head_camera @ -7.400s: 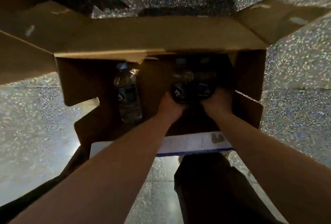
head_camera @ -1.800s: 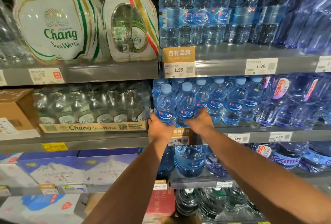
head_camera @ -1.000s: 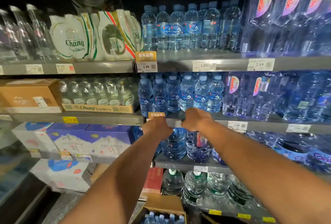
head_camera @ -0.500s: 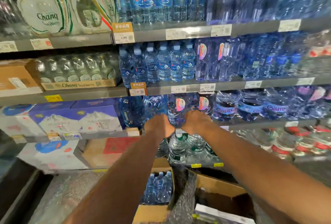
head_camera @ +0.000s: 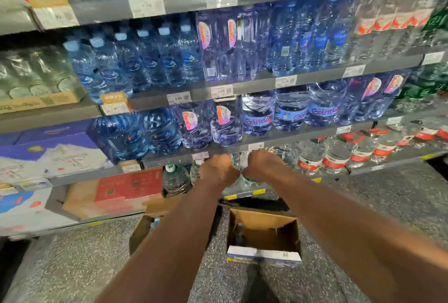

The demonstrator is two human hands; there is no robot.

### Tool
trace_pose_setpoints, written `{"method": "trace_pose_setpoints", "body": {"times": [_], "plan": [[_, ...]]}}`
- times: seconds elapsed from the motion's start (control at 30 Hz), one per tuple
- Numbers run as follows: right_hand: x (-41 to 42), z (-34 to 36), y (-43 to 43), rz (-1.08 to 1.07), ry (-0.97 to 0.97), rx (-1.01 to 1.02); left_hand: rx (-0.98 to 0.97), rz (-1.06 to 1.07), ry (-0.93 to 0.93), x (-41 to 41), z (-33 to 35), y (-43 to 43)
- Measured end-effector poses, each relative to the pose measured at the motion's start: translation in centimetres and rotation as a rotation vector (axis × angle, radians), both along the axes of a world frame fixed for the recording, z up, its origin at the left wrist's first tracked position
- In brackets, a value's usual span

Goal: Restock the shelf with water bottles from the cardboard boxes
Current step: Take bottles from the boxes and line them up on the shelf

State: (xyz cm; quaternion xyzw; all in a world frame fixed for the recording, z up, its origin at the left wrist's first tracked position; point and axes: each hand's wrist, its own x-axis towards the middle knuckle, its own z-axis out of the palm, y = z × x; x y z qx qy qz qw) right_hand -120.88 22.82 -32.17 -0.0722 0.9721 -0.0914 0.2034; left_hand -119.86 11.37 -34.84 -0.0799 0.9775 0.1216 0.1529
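Both left hand (head_camera: 218,169) and right hand (head_camera: 263,164) outstretched, grip cannot be told, water bottles (head_camera: 150,60) upright on shelf (head_camera: 254,83), caps up.

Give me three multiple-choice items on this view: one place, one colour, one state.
1. Where is the open brown cardboard box?
A. on the speckled grey floor
B. on the top shelf
C. in the person's hands

2. What colour are the caps on the row of small blue plastic water bottles?
A. red
B. pale blue
C. black

3. How is that box's top?
A. taped shut
B. open
C. crushed flat

Answers: 1 A, the box stands on the floor. 2 B, pale blue caps top that row. 3 B, the inside shows, with one dark bottle visible.
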Motion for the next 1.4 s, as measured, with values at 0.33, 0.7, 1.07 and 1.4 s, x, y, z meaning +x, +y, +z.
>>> {"method": "trace_pose_setpoints", "body": {"times": [0.33,0.7,1.07,1.4], "plan": [[-4.1,-9.8,6.5,0.05,-0.131,-0.011,0.07,0.084,-0.156,-3.9,-11.3,6.8],[-7.7,-30.1,5.6,-0.102,-0.44,0.068,0.001,-0.063,-0.467,-7.1,-31.2,3.3],[-7.9,-60.1,4.8,-0.136,-0.733,0.002,0.069,0.092,-0.613,-6.7,-58.9,2.7],[-6.2,-78.9,2.4,-0.51,-0.98,-0.268,0.543,0.813,-0.537,-5.6,-77.3,2.1]]}}
